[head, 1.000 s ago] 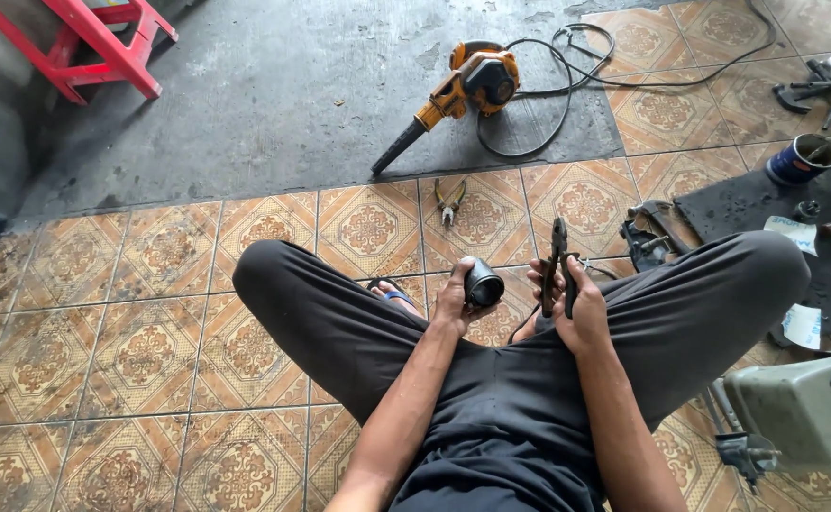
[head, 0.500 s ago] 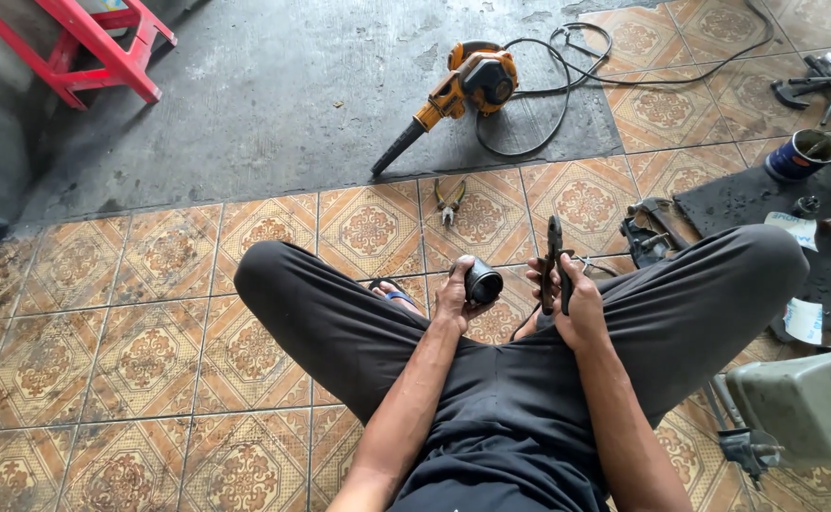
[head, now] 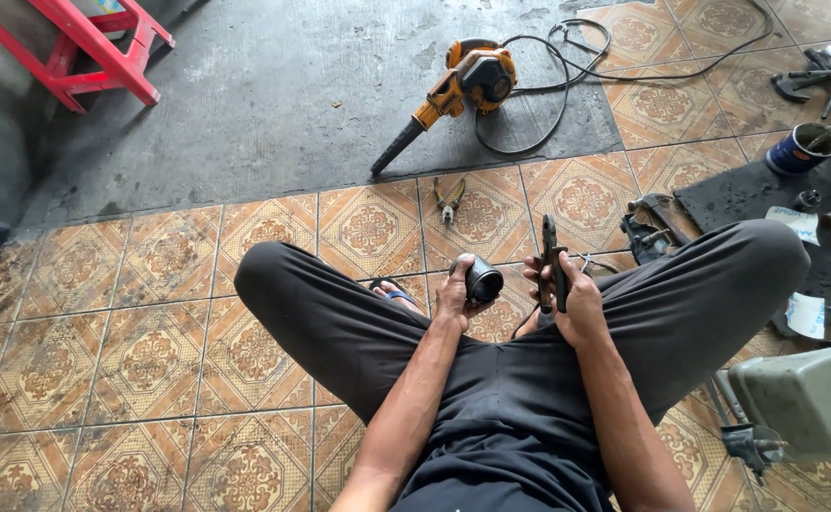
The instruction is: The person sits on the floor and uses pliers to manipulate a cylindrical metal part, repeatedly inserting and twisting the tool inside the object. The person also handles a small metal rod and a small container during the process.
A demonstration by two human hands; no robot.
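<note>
We sit cross-legged on the patterned tile floor [head: 150, 351] with both hands raised between our knees. Our left hand [head: 453, 299] is wrapped around a short black cylindrical part [head: 482, 283], fingers closed on its near side so its round end sticks out to the right of the palm. Just right of it, apart from the cylinder, our right hand [head: 575, 301] is closed on the handles of black pliers [head: 553, 265], which stand upright with the tip pointing far. Beyond the hands a second pair of pliers [head: 448, 199] lies on the tiles, and farther off an orange blower [head: 463, 85] rests on the grey mat [head: 273, 104]. A red stool [head: 93, 43] stands far left.
</note>
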